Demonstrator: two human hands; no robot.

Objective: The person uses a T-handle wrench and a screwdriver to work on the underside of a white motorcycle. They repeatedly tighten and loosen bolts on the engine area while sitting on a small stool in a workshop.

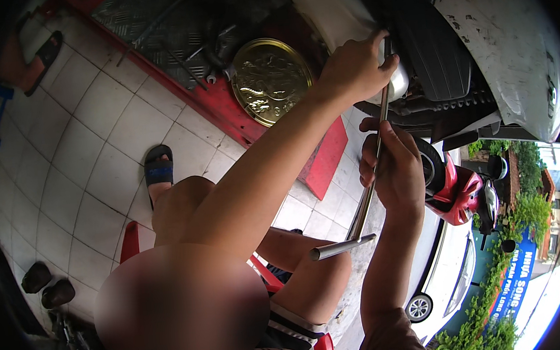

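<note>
A long metal T-handle wrench (363, 209) slants up toward the scooter (434, 44), its crossbar lowest and its upper end near the bodywork. My left hand (354, 70) reaches across from the lower left, its thumb and fingers closed about the upper shaft. Lower down, my right hand (394, 166) is closed around the middle of the same shaft with curled fingers. The wrench's far tip is hidden among dark parts, so what it touches cannot be made out. A round gold-coloured embossed tray (271, 83) lies left of my left hand.
The red-edged work platform (222, 110) carries several loose tools, including a spanner (212, 79). A sandalled foot (158, 168) rests on white tiles; another person's foot (47, 61) is at upper left. A red motorbike (459, 194) and white car (442, 274) stand at right.
</note>
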